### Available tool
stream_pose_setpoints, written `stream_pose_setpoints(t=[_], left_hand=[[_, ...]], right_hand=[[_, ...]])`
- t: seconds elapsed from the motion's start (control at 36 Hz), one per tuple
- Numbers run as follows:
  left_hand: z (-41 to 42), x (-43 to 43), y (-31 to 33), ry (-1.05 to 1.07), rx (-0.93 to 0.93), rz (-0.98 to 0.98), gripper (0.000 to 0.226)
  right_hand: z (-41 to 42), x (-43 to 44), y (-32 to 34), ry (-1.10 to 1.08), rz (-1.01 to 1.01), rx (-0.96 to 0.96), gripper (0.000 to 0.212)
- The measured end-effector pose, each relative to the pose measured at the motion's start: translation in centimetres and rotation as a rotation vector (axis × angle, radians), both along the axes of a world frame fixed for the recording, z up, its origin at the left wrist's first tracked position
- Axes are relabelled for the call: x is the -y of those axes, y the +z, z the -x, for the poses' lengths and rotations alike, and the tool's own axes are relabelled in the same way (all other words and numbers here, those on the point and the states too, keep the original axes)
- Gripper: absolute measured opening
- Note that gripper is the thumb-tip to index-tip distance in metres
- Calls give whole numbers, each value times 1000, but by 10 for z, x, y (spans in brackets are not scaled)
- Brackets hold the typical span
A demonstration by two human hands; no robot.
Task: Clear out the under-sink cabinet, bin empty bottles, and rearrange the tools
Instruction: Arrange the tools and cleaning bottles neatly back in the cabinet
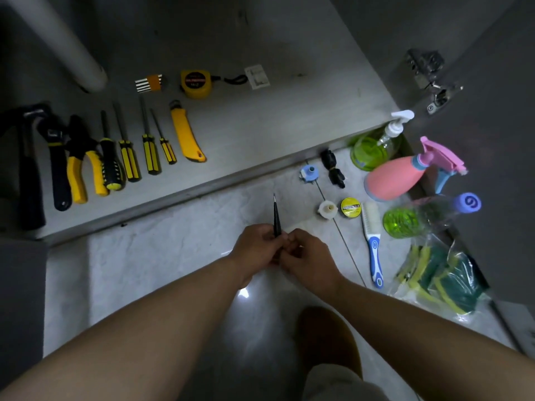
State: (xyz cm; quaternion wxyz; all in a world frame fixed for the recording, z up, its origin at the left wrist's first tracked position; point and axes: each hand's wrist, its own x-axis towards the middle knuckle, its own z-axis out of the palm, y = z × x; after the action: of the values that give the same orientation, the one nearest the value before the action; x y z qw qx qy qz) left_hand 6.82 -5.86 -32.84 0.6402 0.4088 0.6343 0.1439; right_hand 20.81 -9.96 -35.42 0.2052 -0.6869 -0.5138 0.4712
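The cabinet floor (260, 117) lies ahead and to the left of both hands, past its raised front edge. On it the row of tools (127, 157) runs left to right with handles toward the person, ending at the yellow knife (186, 134). The next place in line is probably just right of that knife. The left hand (254, 247), the nearer one to that spot, curls its fingers round the lower end of a thin dark tool (276, 215), held over the floor tiles with its tip pointing at the cabinet. The right hand (309, 261) curls against the same end; I cannot tell whether it truly pinches it.
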Motion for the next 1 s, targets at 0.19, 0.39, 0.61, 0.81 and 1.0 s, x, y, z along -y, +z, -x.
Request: stream_pose_setpoints(t=[0.19,0.39,0.61,0.81,1.0], left_hand=[[17,-33,35,-38,-17,-266,22],[66,-83,62,-32,-487,-775,14],[118,-80,58,-461,-954,-793,67],[122,-81,55,-418,-901,-810,63],[113,-73,55,-360,-879,-924,48]], right_hand=[[16,-28,26,-37,-286,-18,18],[59,-124,75,37,-383,153,22],[108,-197,80,208,-223,469,41],[122,-193,68,159,-251,491,28],[64,-118,51,10,-487,345,11]])
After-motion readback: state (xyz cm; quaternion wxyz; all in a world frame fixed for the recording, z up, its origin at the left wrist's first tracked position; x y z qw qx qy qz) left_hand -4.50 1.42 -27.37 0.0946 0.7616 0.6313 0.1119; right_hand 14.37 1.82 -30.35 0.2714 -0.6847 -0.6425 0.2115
